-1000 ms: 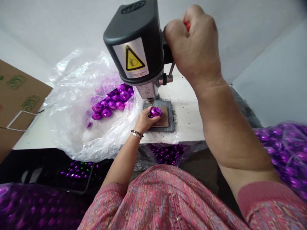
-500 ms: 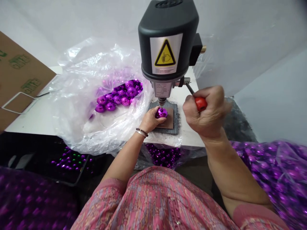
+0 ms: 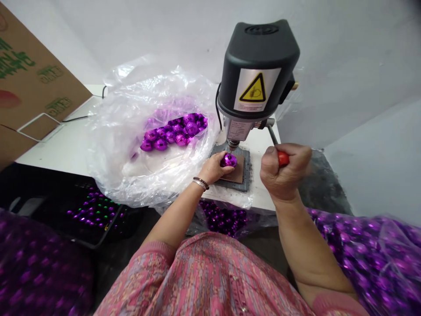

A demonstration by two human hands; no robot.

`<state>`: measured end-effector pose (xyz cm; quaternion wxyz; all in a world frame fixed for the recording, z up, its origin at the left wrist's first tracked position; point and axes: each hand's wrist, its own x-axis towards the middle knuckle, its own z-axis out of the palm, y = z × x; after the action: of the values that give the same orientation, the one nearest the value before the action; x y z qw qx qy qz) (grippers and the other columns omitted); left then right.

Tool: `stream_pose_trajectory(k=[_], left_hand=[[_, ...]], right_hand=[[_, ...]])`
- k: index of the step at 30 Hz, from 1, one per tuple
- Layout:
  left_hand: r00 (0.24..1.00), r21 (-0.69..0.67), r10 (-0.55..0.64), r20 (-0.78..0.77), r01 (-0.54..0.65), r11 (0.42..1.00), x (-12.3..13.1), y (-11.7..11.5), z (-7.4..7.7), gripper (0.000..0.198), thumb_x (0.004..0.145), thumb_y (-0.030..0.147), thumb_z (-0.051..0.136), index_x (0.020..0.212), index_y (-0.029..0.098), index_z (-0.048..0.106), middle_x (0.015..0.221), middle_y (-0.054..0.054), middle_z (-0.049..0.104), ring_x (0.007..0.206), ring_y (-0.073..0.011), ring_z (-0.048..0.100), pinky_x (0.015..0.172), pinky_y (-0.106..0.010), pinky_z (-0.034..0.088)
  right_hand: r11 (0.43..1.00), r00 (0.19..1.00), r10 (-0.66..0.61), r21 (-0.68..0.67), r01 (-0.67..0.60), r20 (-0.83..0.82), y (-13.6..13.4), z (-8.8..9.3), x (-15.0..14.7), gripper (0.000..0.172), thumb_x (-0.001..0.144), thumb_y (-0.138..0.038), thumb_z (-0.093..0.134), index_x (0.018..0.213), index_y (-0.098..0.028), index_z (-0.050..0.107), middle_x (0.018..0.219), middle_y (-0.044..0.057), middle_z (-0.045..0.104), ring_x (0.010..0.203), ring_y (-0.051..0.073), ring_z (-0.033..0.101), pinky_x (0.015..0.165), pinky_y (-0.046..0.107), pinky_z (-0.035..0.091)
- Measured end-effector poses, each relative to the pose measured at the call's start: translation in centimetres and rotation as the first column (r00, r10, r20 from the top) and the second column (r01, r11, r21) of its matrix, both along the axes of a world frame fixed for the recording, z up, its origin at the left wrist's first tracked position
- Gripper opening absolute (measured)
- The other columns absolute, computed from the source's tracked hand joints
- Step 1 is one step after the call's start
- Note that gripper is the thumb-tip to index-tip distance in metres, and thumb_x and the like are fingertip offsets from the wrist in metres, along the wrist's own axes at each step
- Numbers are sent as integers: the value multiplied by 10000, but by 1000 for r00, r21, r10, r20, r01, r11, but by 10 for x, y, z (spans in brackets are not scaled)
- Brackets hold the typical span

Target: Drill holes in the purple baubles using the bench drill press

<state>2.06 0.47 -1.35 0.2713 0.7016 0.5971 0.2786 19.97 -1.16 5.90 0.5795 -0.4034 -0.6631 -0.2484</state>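
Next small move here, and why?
Probably ease the red-handled lever down with the right hand: the drill chuck sits just above the purple ornament ball, which the left hand already steadies on the brown pad.

Small workshop, looks like piecework on xmas ornaments. Benchtop drill press [image 3: 258, 74] w/ yellow warning label, bolted on a steel base plate [image 3: 230, 184], stands on a white workbench [image 3: 52, 145]. Shiny purple baubles [image 3: 173, 136] fill clear plastic bags [image 3: 131, 92], more in a black crate [image 3: 95, 215]. Cardboard carton [image 3: 33, 74] at left.
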Motion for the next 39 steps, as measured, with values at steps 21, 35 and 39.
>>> stream_pose_trajectory(k=[21,35,39], left_hand=[[979,-119,66,193,-44,992,-8,-9,2,575,737,306,735,1280,172,599,1083,-43,708,954,-196,653,902,-316,509],[906,-89,417,78,-410,908,-173,-19,41,414,859,335,529,1200,161,687,1021,-83,747,796,-173,672,751,-298,549],[660,-118,655,-368,-732,671,-254,0,42,364,776,188,570,1097,106,719,1035,-162,748,1023,-309,680,905,-392,525]], right_hand=[[965,950,72,-221,-144,-303,22,65,-9,194,884,-291,539,778,-154,453,654,-51,417,589,29,369,595,188,347],[915,941,-25,-387,-115,-338,28,80,-5,192,818,-305,565,746,-150,479,640,-55,440,590,27,386,607,212,339],[917,943,-16,-382,-120,-334,24,79,-5,254,778,-401,558,741,-153,514,637,-41,475,573,38,422,579,216,347]])
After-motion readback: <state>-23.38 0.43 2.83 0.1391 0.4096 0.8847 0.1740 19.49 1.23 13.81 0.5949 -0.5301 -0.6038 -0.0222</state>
